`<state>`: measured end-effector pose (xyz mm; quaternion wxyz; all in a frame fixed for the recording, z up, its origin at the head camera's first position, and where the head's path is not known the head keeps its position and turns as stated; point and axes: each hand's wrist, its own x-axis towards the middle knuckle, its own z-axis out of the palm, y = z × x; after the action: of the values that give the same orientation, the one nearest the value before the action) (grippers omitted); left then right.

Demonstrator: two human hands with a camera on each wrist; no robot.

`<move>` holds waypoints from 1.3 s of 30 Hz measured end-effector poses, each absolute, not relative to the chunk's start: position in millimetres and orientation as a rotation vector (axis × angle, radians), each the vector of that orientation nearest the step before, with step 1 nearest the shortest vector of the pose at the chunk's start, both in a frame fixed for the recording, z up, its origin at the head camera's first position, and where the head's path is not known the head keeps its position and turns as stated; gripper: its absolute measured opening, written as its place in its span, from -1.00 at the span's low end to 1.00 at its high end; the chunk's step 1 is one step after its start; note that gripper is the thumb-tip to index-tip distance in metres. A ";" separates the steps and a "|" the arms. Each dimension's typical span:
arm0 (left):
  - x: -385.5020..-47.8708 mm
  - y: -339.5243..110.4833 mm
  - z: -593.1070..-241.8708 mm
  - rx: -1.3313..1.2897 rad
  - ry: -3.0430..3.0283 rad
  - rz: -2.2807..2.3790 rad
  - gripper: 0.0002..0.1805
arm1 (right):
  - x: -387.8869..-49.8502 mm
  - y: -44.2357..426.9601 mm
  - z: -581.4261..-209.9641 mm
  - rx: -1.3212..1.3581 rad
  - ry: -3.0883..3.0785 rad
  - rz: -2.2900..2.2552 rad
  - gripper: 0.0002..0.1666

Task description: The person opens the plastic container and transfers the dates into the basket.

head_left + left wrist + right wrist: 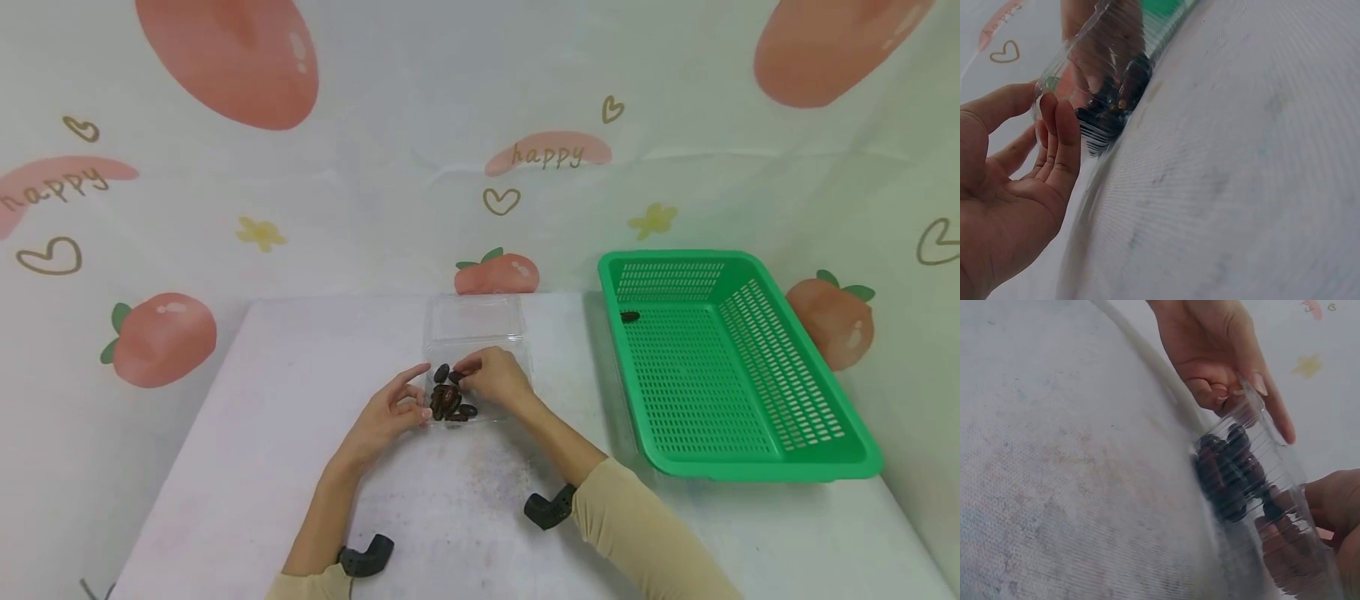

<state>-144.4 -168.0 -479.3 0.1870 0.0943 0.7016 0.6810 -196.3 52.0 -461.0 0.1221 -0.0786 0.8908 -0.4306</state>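
Observation:
A clear plastic box [491,411] with its lid [476,318] folded back holds a pile of dark, shiny, oval date-like pieces [448,402], bunched at the box's left side. My left hand [386,417] holds the left edge of the box, fingers and thumb at its rim, as the left wrist view also shows with the hand [1029,169]. Inside the box, my right hand [495,379] pinches one dark piece [456,377] just right of another piece [442,372]. Through the ribbed wall in the right wrist view, that piece [1272,509] shows at the right fingertips.
A large green basket [678,383] stands on the right of the white table [247,433], with one dark piece [630,317] near its back left corner. Behind the table hangs a white cloth [360,208] printed with fruit and hearts. Black bands with protruding parts circle both forearms.

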 end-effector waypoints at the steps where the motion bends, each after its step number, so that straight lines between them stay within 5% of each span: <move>1: -143.9 -168.1 -479.4 0.267 1.975 1.918 -0.19 | -196.0 52.3 -459.3 -0.234 2.598 -1.262 -0.75; 39: -144.6 -168.2 -479.6 0.253 1.988 1.923 -0.20 | -197.5 138.3 -371.0 -0.201 2.240 -1.752 -0.66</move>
<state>-144.6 -168.2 -479.6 0.1810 0.0895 0.7040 0.6809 -197.5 138.3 -371.0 0.1450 -0.0699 0.7774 -0.6080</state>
